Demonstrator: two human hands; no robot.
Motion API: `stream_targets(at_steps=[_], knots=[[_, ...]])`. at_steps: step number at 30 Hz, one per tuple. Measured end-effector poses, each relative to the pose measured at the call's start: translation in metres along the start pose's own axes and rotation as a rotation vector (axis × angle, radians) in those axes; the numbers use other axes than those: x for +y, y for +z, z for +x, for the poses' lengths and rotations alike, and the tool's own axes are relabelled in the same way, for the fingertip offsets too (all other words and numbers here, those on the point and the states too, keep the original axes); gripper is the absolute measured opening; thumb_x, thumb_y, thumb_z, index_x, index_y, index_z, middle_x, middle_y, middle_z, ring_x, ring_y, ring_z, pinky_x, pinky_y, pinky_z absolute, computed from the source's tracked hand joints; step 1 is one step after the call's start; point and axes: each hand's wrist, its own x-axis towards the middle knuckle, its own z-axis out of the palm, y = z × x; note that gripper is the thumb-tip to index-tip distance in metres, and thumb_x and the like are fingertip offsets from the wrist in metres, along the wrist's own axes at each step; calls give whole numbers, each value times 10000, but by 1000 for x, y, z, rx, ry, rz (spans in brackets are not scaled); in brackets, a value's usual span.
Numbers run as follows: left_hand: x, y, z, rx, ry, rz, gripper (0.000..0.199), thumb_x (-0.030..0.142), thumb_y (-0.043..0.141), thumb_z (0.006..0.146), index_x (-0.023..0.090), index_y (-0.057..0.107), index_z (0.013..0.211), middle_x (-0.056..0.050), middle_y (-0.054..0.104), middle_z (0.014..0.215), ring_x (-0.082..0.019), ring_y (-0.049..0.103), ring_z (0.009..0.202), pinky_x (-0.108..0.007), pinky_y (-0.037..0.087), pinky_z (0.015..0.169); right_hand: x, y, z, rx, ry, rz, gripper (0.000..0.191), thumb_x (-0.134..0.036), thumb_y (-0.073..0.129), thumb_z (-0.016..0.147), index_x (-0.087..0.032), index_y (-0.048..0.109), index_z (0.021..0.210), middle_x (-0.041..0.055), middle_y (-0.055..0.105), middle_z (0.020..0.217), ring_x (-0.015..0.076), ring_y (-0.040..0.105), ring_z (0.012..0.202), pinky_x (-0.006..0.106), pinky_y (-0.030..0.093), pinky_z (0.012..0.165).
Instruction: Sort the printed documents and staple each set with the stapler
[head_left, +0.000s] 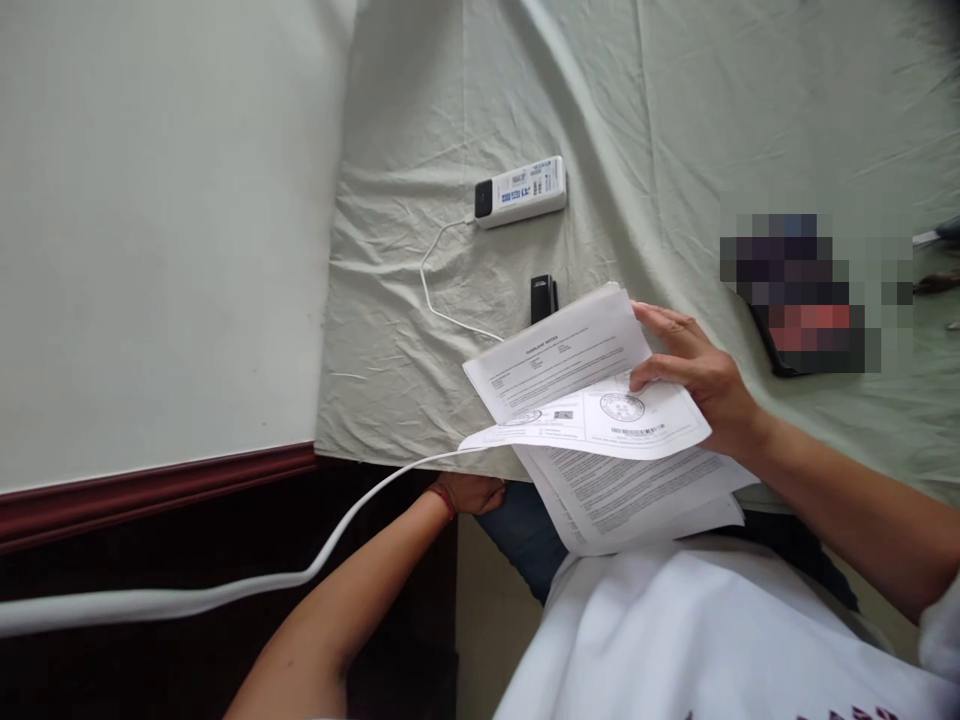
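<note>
My right hand [697, 375] grips a bundle of printed papers [562, 360] by its right side, with the thumb on top and the fingers behind. One sheet with round stamps and a barcode curls over the others. The papers lie partly on the cloth and hang over its near edge toward my lap. My left hand [474, 492] is low at the cloth's edge beside my knee, its fingers curled; what they hold, if anything, is hidden. A black stapler-like object [543, 298] stands just beyond the papers.
A white power bank [521, 192] lies on the pale green cloth [405, 250], with a thin white cable [425, 275] running under the papers. A thicker white cable [330, 550] crosses my left side. At the right is a dark, partly blurred phone-like object [769, 335].
</note>
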Motion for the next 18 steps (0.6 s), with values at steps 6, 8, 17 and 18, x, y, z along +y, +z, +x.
stream_targets(at_steps=[6, 8, 17, 18], knots=[[0, 4, -2, 48, 1, 28, 277, 356, 543, 948, 225, 759, 1061, -91, 756, 1114, -315, 645, 1100, -496, 492, 1045, -5, 0, 0, 46, -48, -88, 163, -176, 801, 823, -238, 674, 905, 45, 449, 1668, 371, 498, 1477, 580, 483, 1167], [0, 4, -2, 67, 5, 40, 283, 354, 544, 951, 230, 754, 1095, -85, 749, 1164, -318, 638, 1141, -515, 475, 1086, -6, -1, 0, 51, -51, -101, 147, -184, 792, 833, -242, 678, 907, 47, 462, 1659, 368, 513, 1467, 586, 473, 1179], [-1, 4, -2, 38, 42, 84, 290, 365, 537, 952, 225, 753, 1085, -100, 756, 1100, -302, 655, 1074, -461, 503, 1038, -11, -4, 0, 60, -46, -108, 171, -186, 744, 830, -270, 702, 973, 47, 527, 1610, 387, 512, 1472, 632, 438, 1201], [-1, 4, -2, 34, 45, 88, 288, 367, 530, 957, 226, 753, 1073, -98, 757, 1086, -302, 656, 1066, -461, 504, 1033, -11, -4, 0, 53, -43, -108, 181, -183, 739, 828, -273, 699, 980, 49, 534, 1604, 386, 516, 1468, 635, 440, 1198]])
